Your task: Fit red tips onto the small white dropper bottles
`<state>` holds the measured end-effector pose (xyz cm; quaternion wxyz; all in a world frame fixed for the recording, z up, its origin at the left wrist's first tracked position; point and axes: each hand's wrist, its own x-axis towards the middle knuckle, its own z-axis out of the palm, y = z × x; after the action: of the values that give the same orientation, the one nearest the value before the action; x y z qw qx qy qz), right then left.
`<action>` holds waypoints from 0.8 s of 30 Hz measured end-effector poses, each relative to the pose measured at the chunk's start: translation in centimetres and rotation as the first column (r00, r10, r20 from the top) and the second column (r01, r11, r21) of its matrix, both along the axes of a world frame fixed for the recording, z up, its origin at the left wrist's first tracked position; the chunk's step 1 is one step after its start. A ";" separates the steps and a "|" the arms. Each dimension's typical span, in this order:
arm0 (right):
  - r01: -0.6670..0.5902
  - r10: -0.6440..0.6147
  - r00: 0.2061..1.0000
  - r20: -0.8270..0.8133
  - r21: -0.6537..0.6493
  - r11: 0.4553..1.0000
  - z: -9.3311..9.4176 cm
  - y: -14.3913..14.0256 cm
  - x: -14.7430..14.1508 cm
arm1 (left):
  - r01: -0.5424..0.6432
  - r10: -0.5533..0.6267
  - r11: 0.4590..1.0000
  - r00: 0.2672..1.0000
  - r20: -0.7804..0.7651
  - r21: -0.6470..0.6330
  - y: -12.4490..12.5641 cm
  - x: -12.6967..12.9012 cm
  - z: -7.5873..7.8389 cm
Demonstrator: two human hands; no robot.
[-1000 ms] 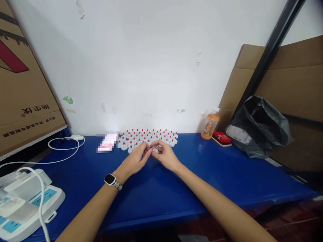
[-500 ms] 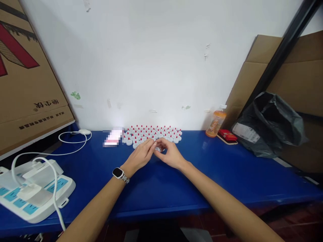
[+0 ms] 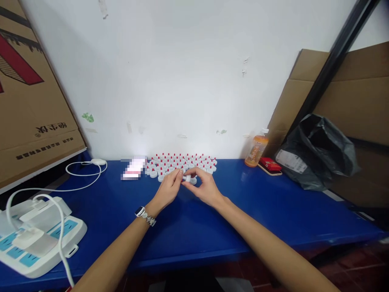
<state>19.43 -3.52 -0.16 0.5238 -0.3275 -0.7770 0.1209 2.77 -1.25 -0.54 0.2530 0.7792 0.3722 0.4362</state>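
A small white cap (image 3: 188, 178) is held between my two hands over the blue table (image 3: 194, 227). My right hand (image 3: 207, 188) curls its thumb and fingers round the cap's white part. My left hand (image 3: 167, 187), with a watch on its wrist, pinches at the cap's left side; a bit of red shows by its fingertips, partly hidden. Just behind the hands stand several rows of white caps with red tips (image 3: 153, 173), upright and close together. Fingers cover some of the nearest ones.
A pixelated bright object (image 3: 134, 168) lies left of the caps. Far left are a power strip (image 3: 77, 233) with plugs and a white cable (image 3: 73, 187). On the right stand an orange drink bottle (image 3: 257, 150), a red pack (image 3: 270, 164) on a phone, and a dark plastic bag (image 3: 319, 154).
My hands have turned slightly apart, so the white cap between them shows more clearly. The whole view has shifted a little.
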 end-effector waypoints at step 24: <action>0.164 -0.146 0.979 0.140 -0.132 0.978 -1.5 0.3 1.0 | -0.042 0.091 0.990 0.920 -0.382 0.136 3.9 -2.3 -2.2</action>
<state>20.38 -3.23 -1.65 0.4551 -0.4311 -0.7708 0.1134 0.46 2.66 -2.78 0.1102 0.8512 0.4130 0.3045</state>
